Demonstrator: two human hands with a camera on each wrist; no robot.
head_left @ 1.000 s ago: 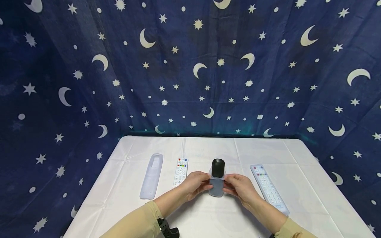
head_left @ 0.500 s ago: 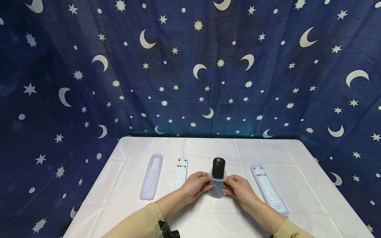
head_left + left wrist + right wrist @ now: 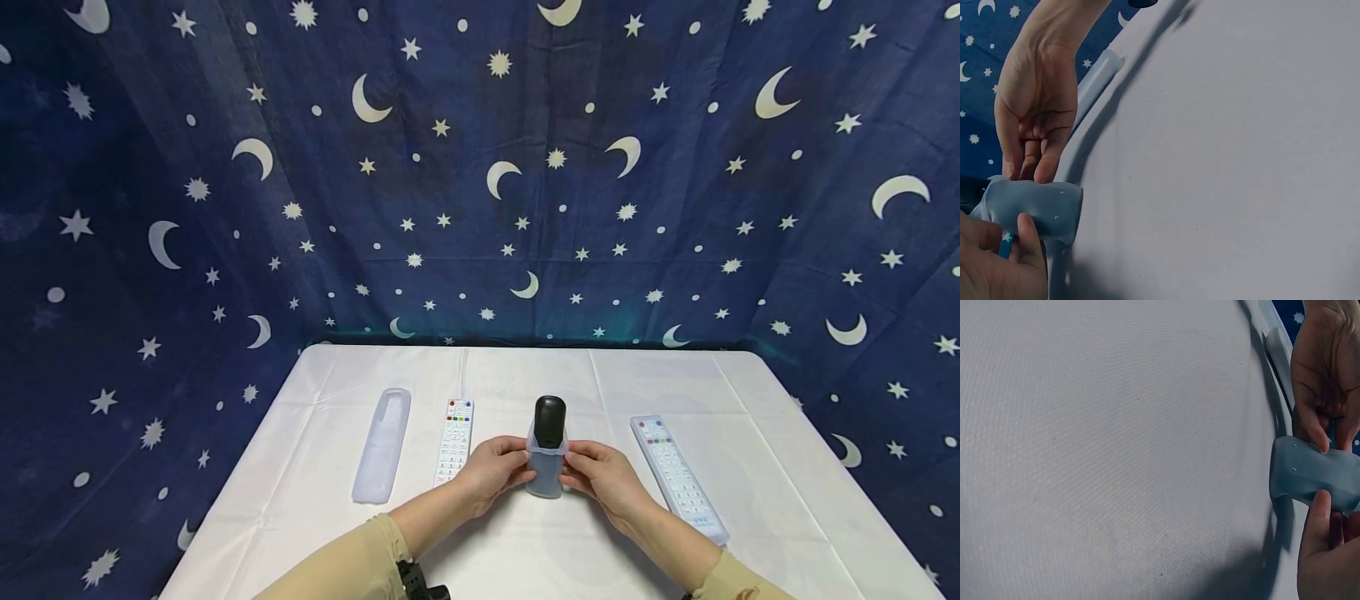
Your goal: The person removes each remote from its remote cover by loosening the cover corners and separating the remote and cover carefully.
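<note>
In the head view, a black remote control point(image 3: 551, 419) stands above the table, its lower part inside a translucent silicone cover point(image 3: 545, 477). My left hand point(image 3: 495, 471) pinches the cover's left edge between thumb and fingers. From the other side, my right hand point(image 3: 603, 477) pinches its right edge near the mouth. In the left wrist view, the cover point(image 3: 1035, 203) spans the gap between both hands, its closed end pointing to the right. The right wrist view shows the same cover point(image 3: 1313, 469) with fingertips on both long sides. The remote's buttons are out of sight.
A loose translucent cover point(image 3: 381, 450) lies on the left of the white-clothed table point(image 3: 540, 558). Beside it is a white remote point(image 3: 454, 437), partly behind my left hand. To the right lies another white remote point(image 3: 678, 479) in a clear cover. A starry curtain point(image 3: 480, 208) hangs behind.
Both hands keep their places with small finger shifts at the cover's mouth. The black remote has risen slightly in view, and the cover's upper edge sits differently around it.
</note>
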